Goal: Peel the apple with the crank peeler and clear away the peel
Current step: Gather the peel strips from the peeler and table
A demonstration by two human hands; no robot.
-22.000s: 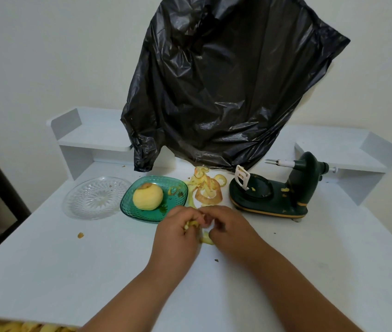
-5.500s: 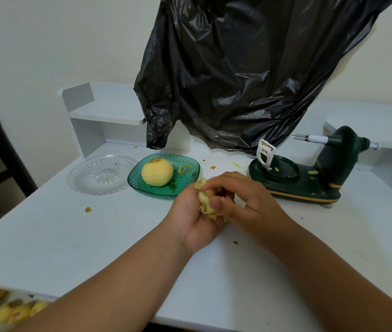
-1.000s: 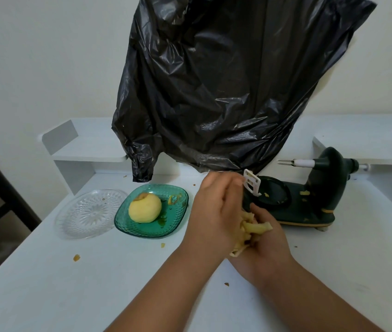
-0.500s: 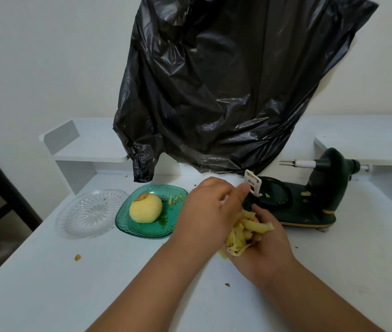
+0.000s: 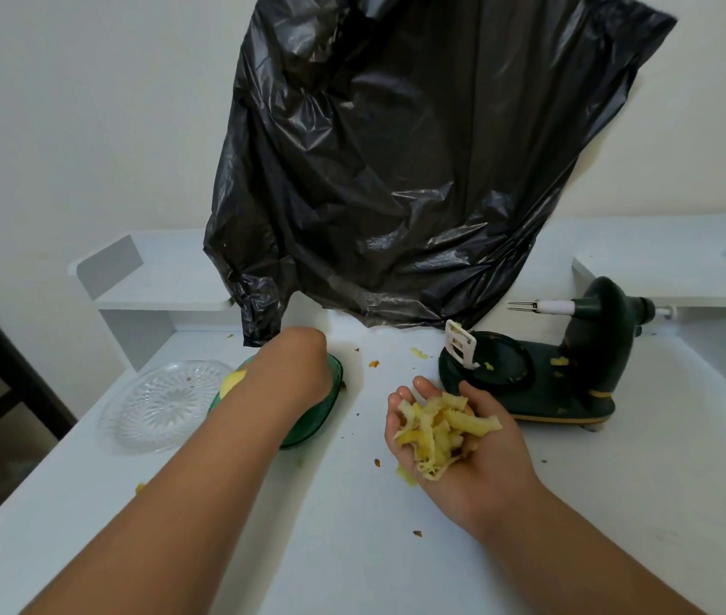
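Peel (image 5: pixel 443 426) heaps in the right grip's (image 5: pixel 463 437) upturned, loosely cupped palm.

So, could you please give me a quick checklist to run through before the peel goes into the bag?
1. Peel gathered in one hand: ok. The peel lies heaped in the cupped right hand.
2. Apple clear of the peeler: ok. The apple lies on the green plate; the peeler fork is bare.
3. Left hand free: cannot tell. The left hand reaches over the green plate, fingers hidden.
4. Table cleared: not ok. Scraps remain, one by the peeler.
5. Bag mouth open: cannot tell. The bag hangs behind; no opening shows.
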